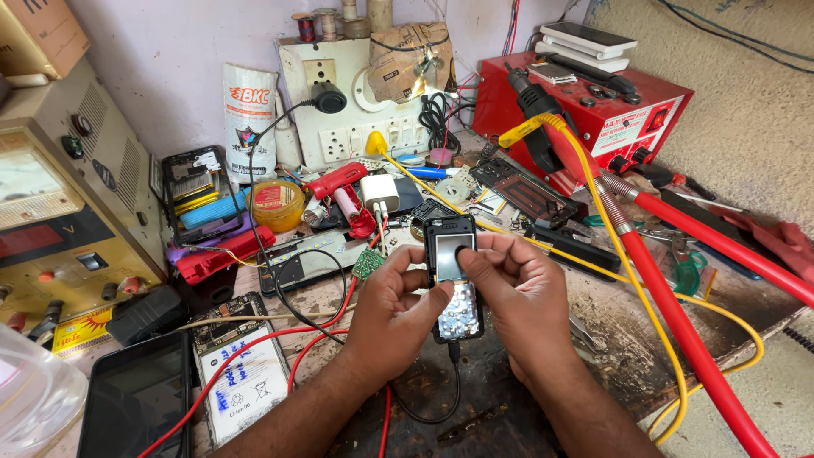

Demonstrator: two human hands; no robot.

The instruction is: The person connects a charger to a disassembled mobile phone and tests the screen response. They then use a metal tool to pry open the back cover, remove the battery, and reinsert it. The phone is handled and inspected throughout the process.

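My left hand (392,309) and right hand (519,301) clasped the small stripped keypad phone (454,276) just before the white socket board (356,102); light, rigid, fragile glass, so I held its edges.

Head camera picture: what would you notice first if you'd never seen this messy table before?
Right in the middle, the left hand and right hand hold a small opened phone, its bare keypad board showing and a black cable plugged into its bottom end. At the right, a thick red hose and a yellow wire sweep across the bench. A red box stands at the back.
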